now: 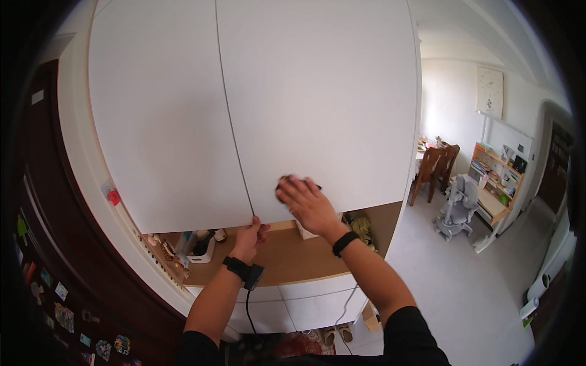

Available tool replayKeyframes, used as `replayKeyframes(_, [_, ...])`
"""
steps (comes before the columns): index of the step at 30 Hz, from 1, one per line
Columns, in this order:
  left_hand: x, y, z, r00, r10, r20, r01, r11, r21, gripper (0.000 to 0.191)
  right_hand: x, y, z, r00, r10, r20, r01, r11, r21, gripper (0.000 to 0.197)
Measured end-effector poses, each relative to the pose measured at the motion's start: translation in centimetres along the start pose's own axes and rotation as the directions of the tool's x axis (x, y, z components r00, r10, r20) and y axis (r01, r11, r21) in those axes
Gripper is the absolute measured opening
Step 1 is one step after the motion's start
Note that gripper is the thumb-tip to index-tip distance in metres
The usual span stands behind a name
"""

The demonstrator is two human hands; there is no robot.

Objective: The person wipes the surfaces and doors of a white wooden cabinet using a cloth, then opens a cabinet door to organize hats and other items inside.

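Note:
My right hand (pixel 304 203) lies with its fingers spread over a dark, blurred cloth or pad (pixel 281 187), pressed to the white cabinet door (pixel 320 114) near its lower edge. Most of the dark thing is hidden under the fingers. At the bottom of the narrow gap between that door and the left cabinet door (pixel 169 137), my left hand (pixel 254 233) holds the lower edge, thumb on the front and fingers below. Both wrists wear black bands; a small dark device with a cable is on the left one.
Below the doors, a wooden shelf (pixel 284 265) bears a white container (pixel 201 251) of small things, beads (pixel 168 251) and a green-yellow item (pixel 361 226). A dark door (pixel 82 238) with magnets stands left. At right are a grey swivel chair (pixel 460 206), a desk (pixel 492 203) and wooden chairs (pixel 430 167).

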State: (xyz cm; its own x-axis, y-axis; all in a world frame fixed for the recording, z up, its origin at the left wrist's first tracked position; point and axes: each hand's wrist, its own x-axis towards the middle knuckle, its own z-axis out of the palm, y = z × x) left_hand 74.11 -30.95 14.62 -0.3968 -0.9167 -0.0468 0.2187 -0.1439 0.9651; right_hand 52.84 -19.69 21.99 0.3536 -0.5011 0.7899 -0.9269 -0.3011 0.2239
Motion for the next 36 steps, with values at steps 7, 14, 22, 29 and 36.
replayKeyframes(7, [-0.3,0.0,0.6,1.000,-0.001,-0.013,0.001,1.000,0.015,0.033,7.6,11.8,-10.3,0.673,0.396,-0.624,-0.575,0.811,-0.106,0.061])
replayKeyframes(14, [-0.9,0.6,0.4,1.000,0.004,-0.009,-0.004,1.000,-0.002,0.036,13.9,2.4,-7.9,0.917,0.046,-0.396,-0.154,0.958,-0.244,0.050])
replayKeyframes(22, [-1.1,0.2,0.0,0.999,0.050,-0.006,-0.050,0.999,-0.005,0.042,15.9,0.4,-8.7,0.982,-0.054,0.182,0.129,0.892,-0.432,0.058])
replayKeyframes(29, [-1.2,-0.1,2.3,0.996,0.094,0.002,-0.094,0.993,-0.078,0.040,24.4,6.9,-9.7,0.745,0.045,-0.666,-0.402,0.827,-0.394,0.052])
replayKeyframes(36, [-1.7,0.2,1.0,0.994,0.100,-0.032,-0.102,0.993,-0.066,0.037,13.9,-5.1,1.1,0.848,-0.500,0.176,0.519,0.851,-0.078,0.046])
